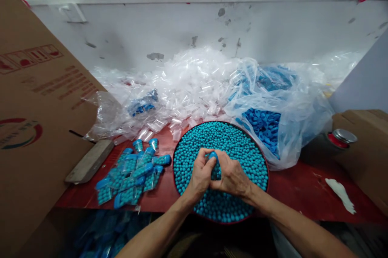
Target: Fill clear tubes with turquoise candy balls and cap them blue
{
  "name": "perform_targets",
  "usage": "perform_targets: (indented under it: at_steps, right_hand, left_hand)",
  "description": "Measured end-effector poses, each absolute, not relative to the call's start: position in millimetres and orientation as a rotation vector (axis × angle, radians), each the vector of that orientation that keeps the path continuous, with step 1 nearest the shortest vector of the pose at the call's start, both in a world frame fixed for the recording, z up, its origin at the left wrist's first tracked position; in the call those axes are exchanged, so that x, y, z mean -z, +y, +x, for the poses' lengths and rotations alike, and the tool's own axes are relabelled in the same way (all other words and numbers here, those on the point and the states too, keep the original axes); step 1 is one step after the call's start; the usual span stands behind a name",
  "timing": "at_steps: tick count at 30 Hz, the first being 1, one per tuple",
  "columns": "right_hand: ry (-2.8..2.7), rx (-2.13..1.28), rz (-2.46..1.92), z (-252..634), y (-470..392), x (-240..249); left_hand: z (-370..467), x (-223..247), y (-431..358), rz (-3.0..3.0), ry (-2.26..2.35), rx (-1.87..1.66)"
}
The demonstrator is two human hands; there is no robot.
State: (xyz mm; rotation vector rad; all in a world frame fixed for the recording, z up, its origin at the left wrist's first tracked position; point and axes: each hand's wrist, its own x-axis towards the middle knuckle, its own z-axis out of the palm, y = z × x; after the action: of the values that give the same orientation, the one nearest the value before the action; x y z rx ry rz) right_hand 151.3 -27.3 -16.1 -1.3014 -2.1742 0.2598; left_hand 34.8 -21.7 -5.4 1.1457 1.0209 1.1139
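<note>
Over a round red tub point(173, 169) of small turquoise balls point(218, 135), both my hands are closed around one small clear container with a blue cap point(213, 155). My left hand point(200, 171) grips it from the left, the thumb near the cap. My right hand point(232, 173) wraps it from the right, and the fingers cover most of the container's body. To the left, a heap of capped clear containers point(130, 163) holding the same balls lies on the red table point(163, 197).
Clear empty containers point(194, 84) are piled along the wall. A plastic bag point(291, 129) of blue caps point(263, 126) stands at the right back. At the left are a cardboard box point(45, 88) and a grey block point(91, 161); a silver-lidded can point(344, 137) stands at the right.
</note>
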Motion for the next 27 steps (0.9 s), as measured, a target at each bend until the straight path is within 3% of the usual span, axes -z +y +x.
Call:
perform_targets:
  at_steps: [8, 14, 20, 24, 27]
  right_hand:
    - [-1.973, -0.623, -1.296, 148, -31, 23]
    - [-2.18, -0.587, -1.296, 157, -36, 23]
    - [-2.193, -0.532, -1.304, 178, -37, 24]
    - [-2.205, -0.534, -1.323, 180, -37, 27]
    - [-2.218, -0.538, -1.33, 177, -36, 29]
  left_hand:
    - [24, 2, -16, 0.979, 0.854, -0.924]
    - [20, 5, -20, 1.083, 0.919, -0.953]
    - [-43, -4, -13, 1.689, 1.633, -1.04]
    - [-94, 1, -7, 1.921, 2.341, -0.824]
    - [-108, 20, 2, 2.151, 2.522, -0.572]
